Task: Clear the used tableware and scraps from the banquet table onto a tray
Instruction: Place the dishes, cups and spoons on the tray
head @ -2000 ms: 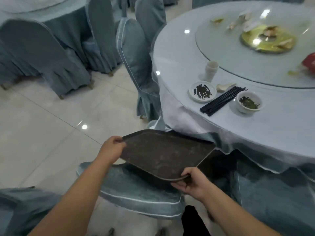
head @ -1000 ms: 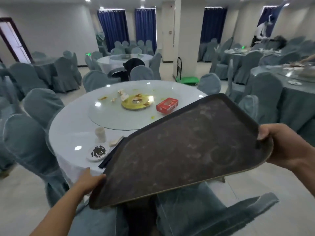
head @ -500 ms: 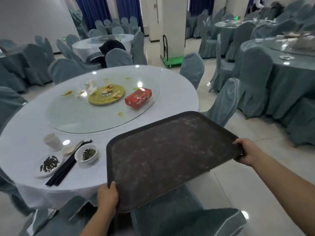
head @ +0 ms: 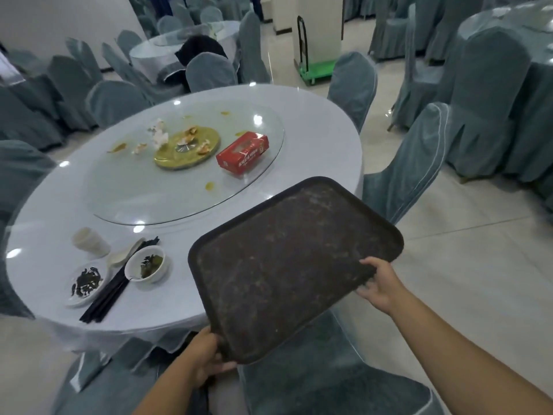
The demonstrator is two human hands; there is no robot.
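I hold a worn dark brown tray [head: 287,265] over the near right edge of the round banquet table [head: 314,157]. My left hand [head: 203,359] grips its near corner, my right hand [head: 378,284] its right edge. At the table's near left lie a white cup [head: 89,241], a small plate with dark scraps [head: 85,283], a white spoon [head: 121,256], black chopsticks [head: 115,290] and a bowl with green leaves [head: 146,266]. On the glass turntable [head: 149,199] sit a gold dish with scraps [head: 187,148], a red tissue box [head: 242,152] and scattered food bits.
Blue-covered chairs ring the table: one right below the tray [head: 329,378], others at the right [head: 410,166] and far side [head: 353,85]. More covered tables stand at the back [head: 185,40] and right [head: 508,40]. A green trolley [head: 317,68] stands by a pillar.
The tray has swung from above a chair seat up and around over the table's edge and now sits lower and flatter. My view has turned down toward the table.
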